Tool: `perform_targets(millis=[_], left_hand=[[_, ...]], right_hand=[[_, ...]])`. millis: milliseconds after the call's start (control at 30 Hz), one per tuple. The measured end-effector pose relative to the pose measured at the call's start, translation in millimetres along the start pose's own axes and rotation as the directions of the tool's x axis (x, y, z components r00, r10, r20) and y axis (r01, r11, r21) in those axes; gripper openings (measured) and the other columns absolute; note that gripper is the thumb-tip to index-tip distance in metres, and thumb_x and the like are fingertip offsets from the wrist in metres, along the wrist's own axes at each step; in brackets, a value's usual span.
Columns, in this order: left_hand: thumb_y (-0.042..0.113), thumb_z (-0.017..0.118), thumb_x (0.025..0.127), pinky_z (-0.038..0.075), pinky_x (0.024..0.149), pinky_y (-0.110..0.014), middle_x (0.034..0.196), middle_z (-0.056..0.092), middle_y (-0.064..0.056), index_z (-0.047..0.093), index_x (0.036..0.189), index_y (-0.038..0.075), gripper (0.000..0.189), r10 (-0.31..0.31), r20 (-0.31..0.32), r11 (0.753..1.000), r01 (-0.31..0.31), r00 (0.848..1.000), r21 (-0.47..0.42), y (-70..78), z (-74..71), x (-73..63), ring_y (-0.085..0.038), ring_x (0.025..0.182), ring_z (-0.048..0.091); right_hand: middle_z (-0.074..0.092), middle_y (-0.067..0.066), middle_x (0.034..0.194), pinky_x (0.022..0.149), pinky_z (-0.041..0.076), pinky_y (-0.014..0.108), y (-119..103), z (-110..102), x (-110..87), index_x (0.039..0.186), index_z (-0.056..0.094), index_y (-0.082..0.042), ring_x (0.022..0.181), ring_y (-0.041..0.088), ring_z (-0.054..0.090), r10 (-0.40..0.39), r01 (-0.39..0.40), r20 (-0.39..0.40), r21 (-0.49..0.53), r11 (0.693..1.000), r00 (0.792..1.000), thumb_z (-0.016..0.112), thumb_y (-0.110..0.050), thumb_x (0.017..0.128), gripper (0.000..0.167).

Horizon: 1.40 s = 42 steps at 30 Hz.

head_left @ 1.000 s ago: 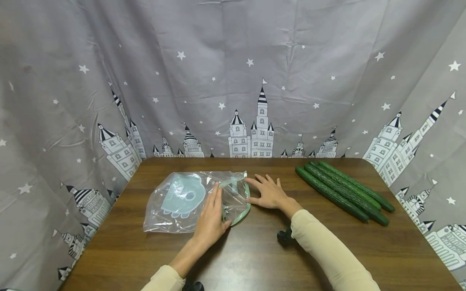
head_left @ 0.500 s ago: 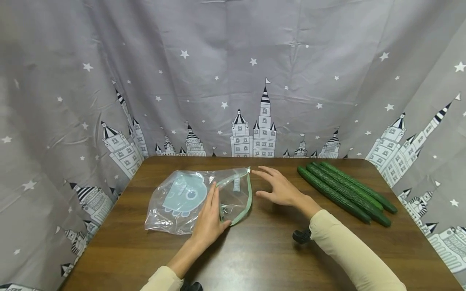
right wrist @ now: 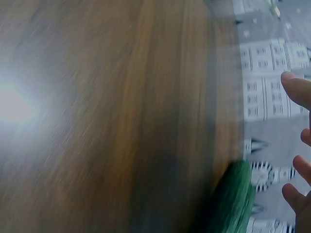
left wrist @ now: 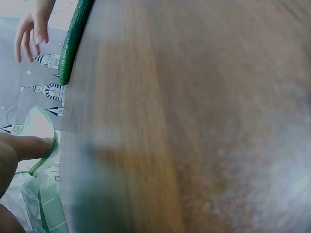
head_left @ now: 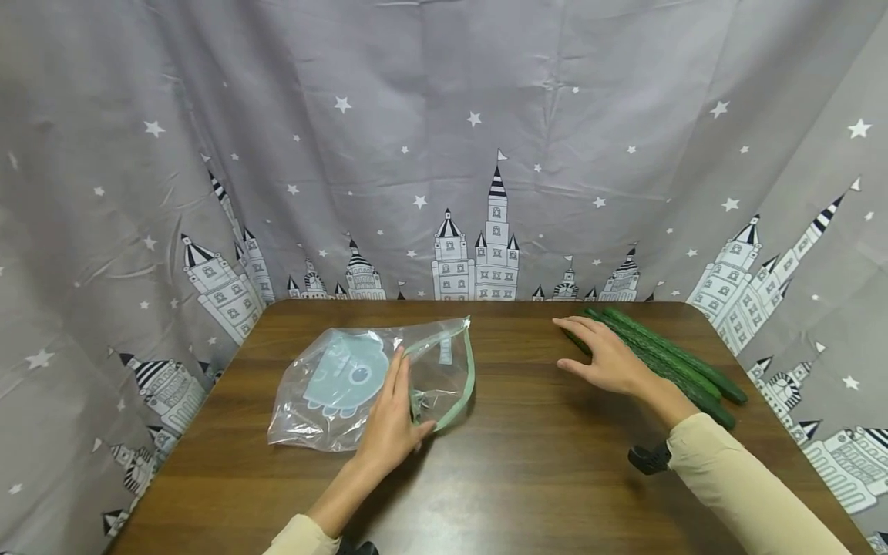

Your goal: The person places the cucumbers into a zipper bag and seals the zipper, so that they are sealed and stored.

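Note:
A clear zip bag [head_left: 287, 420] with a blue cartoon print and a green-edged mouth lies on the left of the table, its mouth spread towards the right. My left hand [head_left: 388, 420] rests on the bag by the mouth, fingers straight, thumb at the green edge. In the left wrist view the thumb [left wrist: 29, 146] touches that edge. Several long cucumbers [head_left: 666, 354] lie together on the right. My right hand [head_left: 610, 362] is over their near left side with fingers spread and holds nothing. It partly hides the leftmost cucumber. The right wrist view shows cucumber ends [right wrist: 233, 199] below the fingers.
The brown wooden table [head_left: 513, 486] carries the bag and the cucumbers. A grey curtain [head_left: 388, 69] with stars and castles stands behind it and along both sides. Black camera mounts [head_left: 648, 460] hang under the wrists.
My right hand has let go of the bag's edge and moved right to the cucumbers. The left hand stays on the bag, whose mouth stands wider apart.

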<state>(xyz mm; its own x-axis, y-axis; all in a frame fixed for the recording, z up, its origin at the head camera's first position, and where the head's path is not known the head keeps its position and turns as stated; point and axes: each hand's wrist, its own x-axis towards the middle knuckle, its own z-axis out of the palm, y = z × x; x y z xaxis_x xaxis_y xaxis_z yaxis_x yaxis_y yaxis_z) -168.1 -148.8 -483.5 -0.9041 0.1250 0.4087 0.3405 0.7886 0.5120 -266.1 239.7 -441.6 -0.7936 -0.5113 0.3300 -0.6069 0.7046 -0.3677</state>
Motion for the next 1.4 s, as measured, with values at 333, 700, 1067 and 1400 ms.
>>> perform_targets(millis=[333,700,1067,1400], left_hand=[[0.013,0.103,0.059,0.047,0.106,-0.054,0.171,0.012,-0.013,0.019,0.162,-0.003,0.134,-0.022,0.004,1.000,0.022,1.000,-0.013,-1.0,-2.3,0.8,-0.046,0.136,0.046],[0.013,0.103,0.059,0.044,0.108,-0.057,0.171,0.012,-0.013,0.019,0.162,-0.004,0.134,-0.038,0.018,0.999,0.039,0.999,-0.014,-3.1,-1.4,-0.7,-0.048,0.136,0.046],[0.013,0.103,0.058,0.047,0.104,-0.058,0.170,0.016,-0.017,0.018,0.162,-0.004,0.136,-0.032,0.002,0.999,0.032,0.999,-0.003,-5.8,-2.1,0.0,-0.050,0.131,0.050],[0.012,0.103,0.058,0.046,0.105,-0.059,0.170,0.014,-0.016,0.018,0.162,-0.004,0.135,-0.038,0.016,0.999,0.038,0.999,-0.017,-4.6,-2.4,-0.7,-0.051,0.132,0.049]], right_hand=[[0.049,0.023,0.149,0.105,0.036,0.073,29,-25,-47.1,0.151,0.050,-0.007,0.134,0.050,0.044,0.043,-0.045,-0.036,-0.047,0.998,0.998,0.081,-0.027,0.092,0.070],[0.055,0.026,0.140,0.095,0.043,0.072,52,-49,-97.1,0.145,0.055,-0.004,0.125,0.052,0.051,0.067,-0.076,-0.082,-0.115,0.990,0.994,0.086,-0.027,0.087,0.070],[0.064,0.025,0.129,0.087,0.050,0.065,68,-55,-141.4,0.136,0.061,-0.001,0.114,0.050,0.060,0.092,-0.117,-0.151,-0.161,0.980,0.984,0.091,-0.026,0.079,0.069],[0.071,0.006,0.095,0.064,0.057,0.044,76,-40,-176.7,0.107,0.077,-0.001,0.078,0.023,0.067,0.033,-0.092,-0.229,-0.251,0.964,0.973,0.097,-0.017,0.064,0.050]])
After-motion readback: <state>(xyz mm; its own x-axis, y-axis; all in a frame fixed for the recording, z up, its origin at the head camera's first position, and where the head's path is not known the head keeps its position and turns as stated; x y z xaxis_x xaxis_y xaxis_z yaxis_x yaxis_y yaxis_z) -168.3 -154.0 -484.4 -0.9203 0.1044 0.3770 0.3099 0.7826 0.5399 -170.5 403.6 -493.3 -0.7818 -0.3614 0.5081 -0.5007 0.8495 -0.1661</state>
